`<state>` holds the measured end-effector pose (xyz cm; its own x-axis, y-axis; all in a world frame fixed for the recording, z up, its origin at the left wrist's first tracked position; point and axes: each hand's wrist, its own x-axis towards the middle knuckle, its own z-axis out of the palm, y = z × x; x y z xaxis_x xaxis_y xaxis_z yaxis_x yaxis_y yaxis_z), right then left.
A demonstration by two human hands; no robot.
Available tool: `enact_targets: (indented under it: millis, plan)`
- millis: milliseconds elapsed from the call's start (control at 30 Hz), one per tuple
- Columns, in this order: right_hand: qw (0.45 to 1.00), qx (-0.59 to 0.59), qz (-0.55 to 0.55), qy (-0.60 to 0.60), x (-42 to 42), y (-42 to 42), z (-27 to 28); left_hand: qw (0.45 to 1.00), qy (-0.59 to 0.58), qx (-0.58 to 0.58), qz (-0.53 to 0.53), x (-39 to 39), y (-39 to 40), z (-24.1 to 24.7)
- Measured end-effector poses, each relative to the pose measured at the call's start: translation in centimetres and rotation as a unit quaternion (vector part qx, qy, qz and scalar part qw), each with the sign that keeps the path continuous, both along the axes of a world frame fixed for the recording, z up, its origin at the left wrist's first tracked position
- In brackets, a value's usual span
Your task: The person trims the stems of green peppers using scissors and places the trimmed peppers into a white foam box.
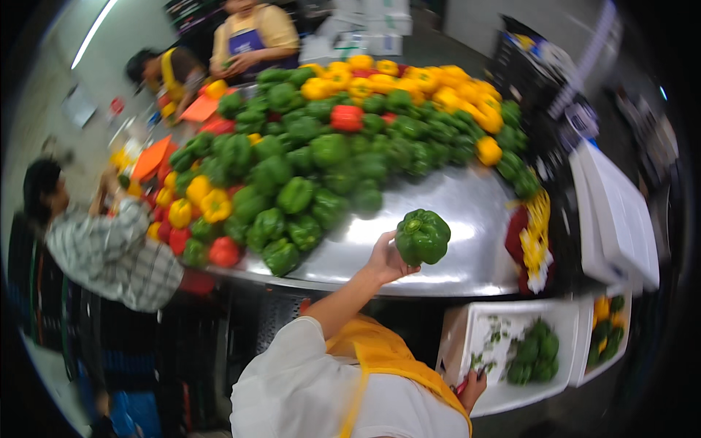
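A green bell pepper [423,237] is gripped in my left hand [388,259], held up over the steel tabletop [471,202]. The cut end of its stem faces up. My right hand [472,390] is low at the near wall of a white foam box [476,323], closed around a small red-handled cutting tool [461,387] with a dark tip. The fingers hide much of this tool. Inside the box, a heap of green peppers [534,353] lies beside scattered stem trimmings [497,331].
Green peppers [306,148] and yellow peppers [383,82] cover the table's far and left parts. A second foam box [581,350] holds mixed peppers. White lids [619,213] lean at the right. Co-workers stand at the left [109,246] and far side [257,38].
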<state>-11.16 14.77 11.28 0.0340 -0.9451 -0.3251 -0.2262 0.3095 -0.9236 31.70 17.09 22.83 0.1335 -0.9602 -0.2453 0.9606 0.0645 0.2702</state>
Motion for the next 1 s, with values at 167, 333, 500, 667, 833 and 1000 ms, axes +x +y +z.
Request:
enact_targets:
  millis: [167,333,500,667,833,1000]
  plan:
    - [0.994,0.003,0.028,0.107,-2.9,-3.2,-6.5,0.952,-0.133,0.036,0.273,12.3,7.2,5.0]
    - [0.961,0.002,0.088,0.261,0.9,-0.6,0.3,0.882,-0.184,0.033,0.432,24.4,16.5,8.5]
    - [0.974,0.015,0.064,0.217,1.7,0.1,0.8,0.804,-0.124,0.086,0.576,36.0,24.8,10.5]
    - [0.970,-0.021,0.050,0.237,1.2,0.0,-1.0,0.788,-0.057,0.104,0.604,47.2,32.8,4.9]
    - [0.970,-0.019,0.029,0.242,2.2,0.7,-0.1,0.714,-0.158,0.329,0.597,48.6,34.1,0.3]
    - [0.978,-0.002,0.017,0.208,4.0,0.6,0.7,0.588,-0.289,0.453,0.605,48.4,36.8,-0.7]
